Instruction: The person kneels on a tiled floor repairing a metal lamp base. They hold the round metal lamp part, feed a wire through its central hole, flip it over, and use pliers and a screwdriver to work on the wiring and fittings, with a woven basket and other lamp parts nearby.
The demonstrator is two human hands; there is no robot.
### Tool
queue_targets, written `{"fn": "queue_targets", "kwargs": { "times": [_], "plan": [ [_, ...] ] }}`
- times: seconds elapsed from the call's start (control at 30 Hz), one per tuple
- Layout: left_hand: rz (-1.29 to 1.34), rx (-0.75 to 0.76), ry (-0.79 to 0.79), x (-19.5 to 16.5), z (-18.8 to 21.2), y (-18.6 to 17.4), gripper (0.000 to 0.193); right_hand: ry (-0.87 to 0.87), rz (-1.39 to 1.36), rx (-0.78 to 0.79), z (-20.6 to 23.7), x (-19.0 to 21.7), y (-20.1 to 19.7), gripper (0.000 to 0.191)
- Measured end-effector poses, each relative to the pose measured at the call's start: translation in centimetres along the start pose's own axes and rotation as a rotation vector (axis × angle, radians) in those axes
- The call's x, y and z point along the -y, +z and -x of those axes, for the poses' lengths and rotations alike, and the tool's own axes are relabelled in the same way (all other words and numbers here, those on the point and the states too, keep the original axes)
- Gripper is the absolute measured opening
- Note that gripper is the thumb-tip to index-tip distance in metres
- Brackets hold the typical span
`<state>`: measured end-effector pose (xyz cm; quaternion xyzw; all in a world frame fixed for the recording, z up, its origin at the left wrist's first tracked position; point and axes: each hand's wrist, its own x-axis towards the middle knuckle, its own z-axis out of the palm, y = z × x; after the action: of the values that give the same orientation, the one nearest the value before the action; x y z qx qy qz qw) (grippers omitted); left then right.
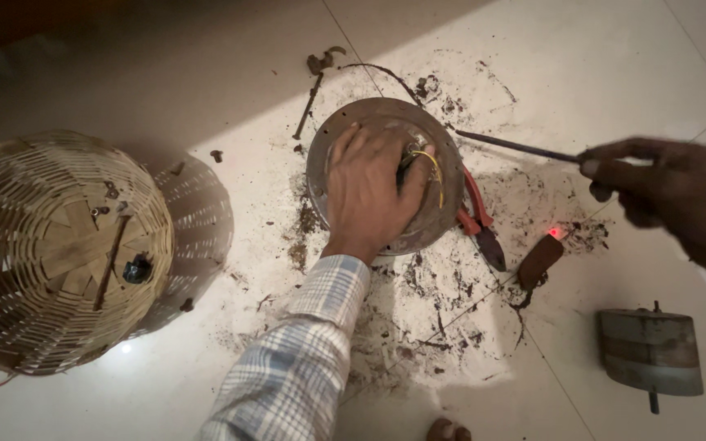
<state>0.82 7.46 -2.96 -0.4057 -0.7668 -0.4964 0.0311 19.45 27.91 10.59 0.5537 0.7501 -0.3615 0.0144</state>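
A round metal plate [386,175] on the floor [206,65] is pressed down by the left hand [367,192], fingers spread, wires [428,163] just beside the grip. A thin rod [516,147], perhaps a screwdriver, is pinched in the right hand [672,200], its tip at the plate's rim. Pliers [480,220] lie between the grips

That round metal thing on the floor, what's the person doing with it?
The left hand presses down on a round metal motor cover with yellow wires poking out. The right hand holds a thin screwdriver, tip near the cover's rim. Red-handled pliers lie beside it, amid rusty crumbs on the tiled floor. A woven bamboo basket sits at the left.
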Motion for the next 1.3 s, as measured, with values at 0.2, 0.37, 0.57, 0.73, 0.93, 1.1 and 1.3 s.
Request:
{"fn": "queue_targets", "kwargs": {
  "times": [0.2, 0.37, 0.57, 0.73, 0.93, 1.1, 1.3],
  "plan": [
    [-0.011, 0.044, -0.043, 0.0, -0.1, 0.0, 0.039, -0.386, 0.429, -0.062, 0.3, 2.1, 1.0, 0.025],
    [0.009, 0.02, -0.021, -0.2, -0.2, -0.2, 0.038, -0.448, 0.433, -0.129, -0.2, 1.5, 1.0, 0.027],
    [0.014, 0.037, -0.038, -0.3, -0.2, -0.1, 0.036, -0.771, 0.204, -0.078, 0.5, 1.2, 2.6, 0.035],
    [-0.013, 0.001, 0.008, -0.3, -0.3, -0.1, 0.036, -0.516, 0.435, 0.132, 0.1, 0.3, 6.2, 0.034],
    [0.009, 0.015, -0.03, -0.2, -0.1, 0.0, 0.037, -0.232, 0.387, 0.248, -0.3, -1.7, 7.1, 0.033],
    [0.012, 0.0, 0.02, 0.2, 0.3, 0.2, 0.037, -0.059, -0.029, 0.214, -2.1, -2.9, 7.4, 0.032],
    [0.029, 0.023, -0.038, 0.0, 0.3, 0.2, 0.039, -0.468, 0.496, 0.08, -4.6, -2.8, 10.1, 0.034]
  ]
}}
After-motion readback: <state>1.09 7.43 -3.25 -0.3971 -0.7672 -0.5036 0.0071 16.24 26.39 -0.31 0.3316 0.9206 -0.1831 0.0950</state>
